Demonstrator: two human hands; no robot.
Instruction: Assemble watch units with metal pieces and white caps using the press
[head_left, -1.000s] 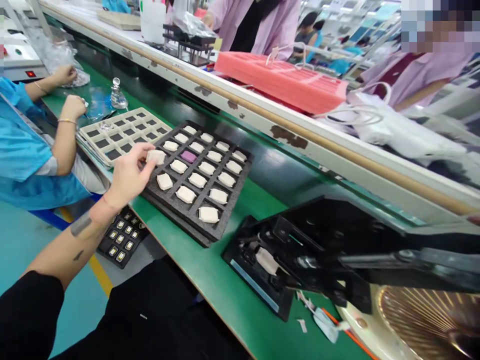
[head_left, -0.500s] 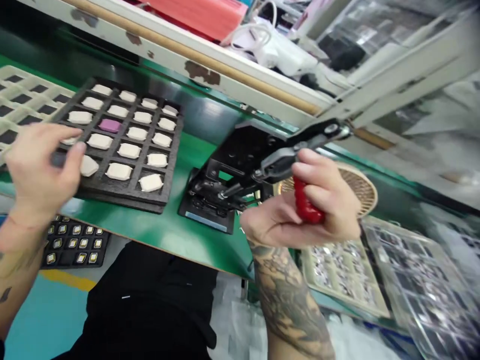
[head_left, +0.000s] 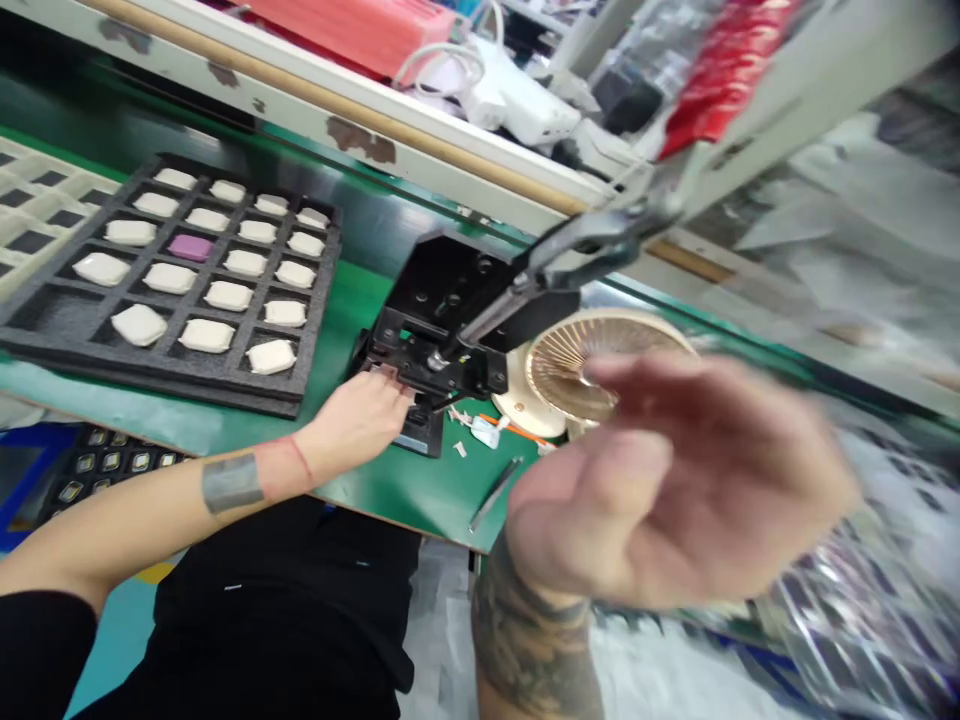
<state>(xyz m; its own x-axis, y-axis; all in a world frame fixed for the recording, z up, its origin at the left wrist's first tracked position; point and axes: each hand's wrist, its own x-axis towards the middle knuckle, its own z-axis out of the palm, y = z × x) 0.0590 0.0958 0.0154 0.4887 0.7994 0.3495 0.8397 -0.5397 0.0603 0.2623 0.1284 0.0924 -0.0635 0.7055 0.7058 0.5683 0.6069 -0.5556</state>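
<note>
My left hand (head_left: 364,420) reaches into the base of a black hand-lever press (head_left: 450,310), its fingers bent and close together. The fingertips are hidden by the press, so whatever they hold does not show. My right hand (head_left: 690,480), smeared by motion, is off the lever with palm turned up, fingers apart and nothing in it. Above it the lever's red handle (head_left: 731,75) points up and to the right. Left of the press lies a black foam tray (head_left: 304,345) of white rounded-square pieces (head_left: 206,335) and one purple piece (head_left: 190,246). Its front-left compartment is bare.
Behind my right hand stands a beige fan (head_left: 600,345). Tweezers (head_left: 495,495) and small scraps (head_left: 486,430) lie right of the press. A cream divided tray (head_left: 45,205) sits far left. A shelf edge (head_left: 360,140) crosses above; clear divided boxes (head_left: 870,590) fill the right.
My left hand has moved right, from the foam tray to the press base. My right hand has let go of the red handle, and the lever has swung up.
</note>
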